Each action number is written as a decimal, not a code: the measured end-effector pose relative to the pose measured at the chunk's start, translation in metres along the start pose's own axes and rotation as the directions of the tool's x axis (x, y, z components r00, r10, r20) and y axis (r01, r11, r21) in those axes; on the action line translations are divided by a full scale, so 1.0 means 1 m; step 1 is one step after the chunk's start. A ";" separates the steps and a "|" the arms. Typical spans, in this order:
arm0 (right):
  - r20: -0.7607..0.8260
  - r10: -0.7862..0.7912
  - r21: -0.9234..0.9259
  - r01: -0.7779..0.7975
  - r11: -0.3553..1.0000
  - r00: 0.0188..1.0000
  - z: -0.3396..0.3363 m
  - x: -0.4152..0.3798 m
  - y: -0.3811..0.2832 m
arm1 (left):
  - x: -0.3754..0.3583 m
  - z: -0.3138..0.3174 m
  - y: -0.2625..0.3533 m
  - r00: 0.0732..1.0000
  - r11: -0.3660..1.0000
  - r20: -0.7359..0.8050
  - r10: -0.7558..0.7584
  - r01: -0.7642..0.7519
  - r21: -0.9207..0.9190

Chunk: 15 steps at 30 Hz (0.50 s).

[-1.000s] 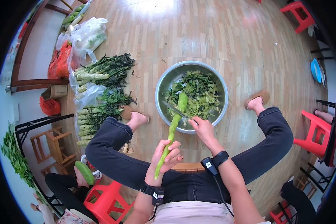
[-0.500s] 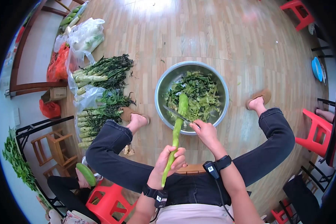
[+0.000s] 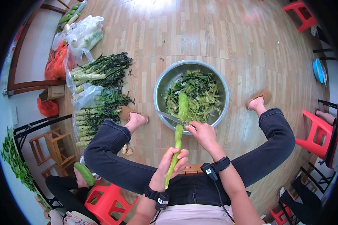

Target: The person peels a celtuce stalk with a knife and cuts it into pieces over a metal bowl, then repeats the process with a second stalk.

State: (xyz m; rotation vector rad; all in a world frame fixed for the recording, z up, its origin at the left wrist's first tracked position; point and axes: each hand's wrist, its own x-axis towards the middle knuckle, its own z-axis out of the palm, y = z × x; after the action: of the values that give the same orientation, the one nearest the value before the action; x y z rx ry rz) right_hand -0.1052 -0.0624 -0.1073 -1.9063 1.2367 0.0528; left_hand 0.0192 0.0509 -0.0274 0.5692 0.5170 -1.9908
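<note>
My left hand [image 3: 172, 164] is closed round the lower part of a long green stem [image 3: 183, 107], whose thick top end reaches over a steel bowl [image 3: 224, 80]. In my right hand [image 3: 202, 133] is a knife [image 3: 171, 117], its blade lying across the stem near the bowl's front rim. Dark leaves and pale green peelings [image 3: 206, 95] lie in the bowl.
Leafy stalks [image 3: 101, 71] lie on the floor at the left, with a clear plastic bag [image 3: 87, 32] and red bags [image 3: 57, 62] behind. Red stools [image 3: 319, 135] stand at the right and a red stool [image 3: 107, 204] at the lower left, beside another person's foot [image 3: 80, 179].
The knife and my right hand have moved slightly down the stem, toward my left hand, and the blade lies lower across it. My left hand still holds the stem.
</note>
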 end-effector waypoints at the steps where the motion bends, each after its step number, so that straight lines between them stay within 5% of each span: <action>1: 0.000 0.000 -0.002 0.000 1.000 1.000 0.002 0.000 0.001 | 0.000 0.000 0.000 1.000 1.000 0.002 -0.008 0.008 -0.004; 15: -0.074 0.213 0.094 -0.206 0.974 0.974 0.037 0.032 0.047 | 0.012 -0.012 -0.019 0.990 0.995 0.128 -0.057 0.067 -0.076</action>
State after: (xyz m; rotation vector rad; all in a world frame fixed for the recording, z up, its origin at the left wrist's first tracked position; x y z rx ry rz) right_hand -0.1110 -0.0691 -0.1748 -1.7137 1.4711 0.0313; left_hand -0.0007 0.0581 -0.0420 0.3797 0.5394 -2.0396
